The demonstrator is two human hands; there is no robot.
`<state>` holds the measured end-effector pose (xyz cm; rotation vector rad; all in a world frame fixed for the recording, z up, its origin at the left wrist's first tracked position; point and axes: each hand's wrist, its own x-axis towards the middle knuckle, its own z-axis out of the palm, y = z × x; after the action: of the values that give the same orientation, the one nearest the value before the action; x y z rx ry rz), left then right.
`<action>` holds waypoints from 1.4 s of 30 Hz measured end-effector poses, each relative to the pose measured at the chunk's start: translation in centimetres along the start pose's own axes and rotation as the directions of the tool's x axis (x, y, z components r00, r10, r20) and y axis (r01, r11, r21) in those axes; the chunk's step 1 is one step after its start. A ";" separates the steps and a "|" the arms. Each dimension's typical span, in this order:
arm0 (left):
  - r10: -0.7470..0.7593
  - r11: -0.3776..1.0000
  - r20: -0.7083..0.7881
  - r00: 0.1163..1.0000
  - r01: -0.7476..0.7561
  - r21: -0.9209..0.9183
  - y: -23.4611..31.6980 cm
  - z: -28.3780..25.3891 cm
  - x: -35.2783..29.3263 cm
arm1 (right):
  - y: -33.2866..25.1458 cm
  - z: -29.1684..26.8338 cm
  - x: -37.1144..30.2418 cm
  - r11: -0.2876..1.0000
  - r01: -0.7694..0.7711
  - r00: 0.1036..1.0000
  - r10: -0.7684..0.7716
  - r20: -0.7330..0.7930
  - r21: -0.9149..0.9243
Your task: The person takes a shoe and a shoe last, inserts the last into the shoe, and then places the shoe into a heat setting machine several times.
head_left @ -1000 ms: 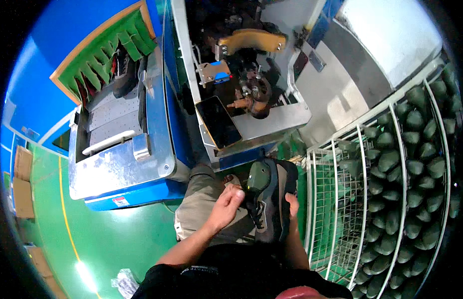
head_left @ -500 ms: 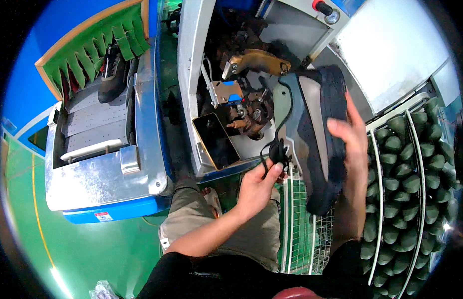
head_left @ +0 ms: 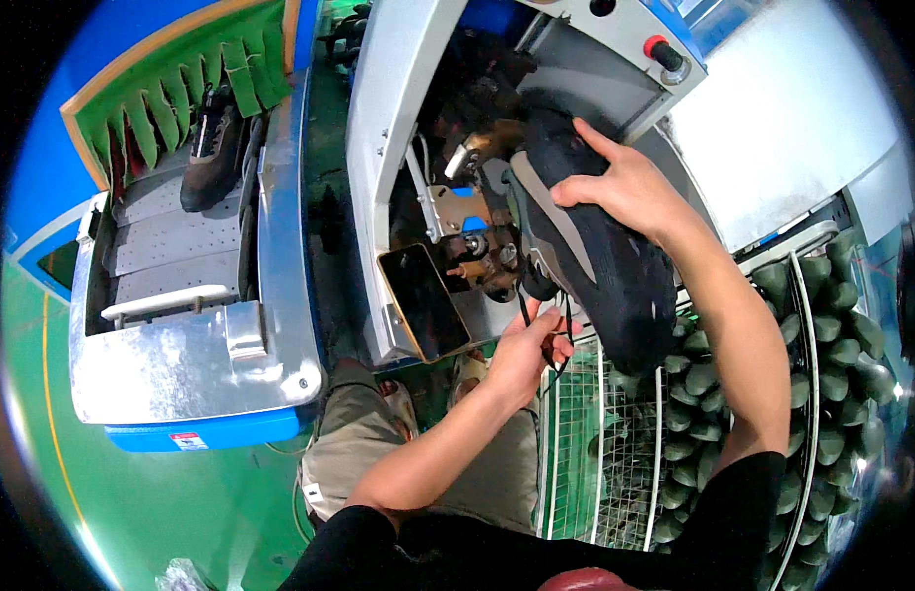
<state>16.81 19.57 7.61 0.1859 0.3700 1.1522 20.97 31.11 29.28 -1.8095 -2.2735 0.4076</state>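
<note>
- Blue lower edge of the metal-topped machine, just under its metal top and slightly left of that edge's middle: a small rectangular label, white, with a red band along its upper side and a blue pictorial mark below the band. Any lettering on it is too small to make out.
- To the right of that machine and a little lower in the view, on the side of the beige trousers: a small white tag bearing a dark mark, too tiny to decipher.
- Legible words or numbers: none.
</note>
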 end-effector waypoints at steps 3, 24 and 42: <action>-0.017 0.999 0.048 0.999 0.019 -0.049 -0.1 -1.4 -0.3 | 0.0 -0.1 -0.4 0.998 -0.052 0.999 0.053 0.001 -0.028; 0.104 0.910 -0.037 0.994 -0.080 0.406 2.2 -9.6 -14.5 | -1.3 2.8 -0.4 1.000 0.011 0.969 -0.008 -0.246 0.009; -0.040 0.630 0.010 0.999 0.017 0.776 -2.3 -7.8 -16.3 | 1.4 4.9 -17.2 0.963 0.115 0.711 0.091 -0.697 0.243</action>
<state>10.05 3.35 2.78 0.9640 0.8418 0.8856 24.57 14.22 24.38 -1.4565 -1.5942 -0.0066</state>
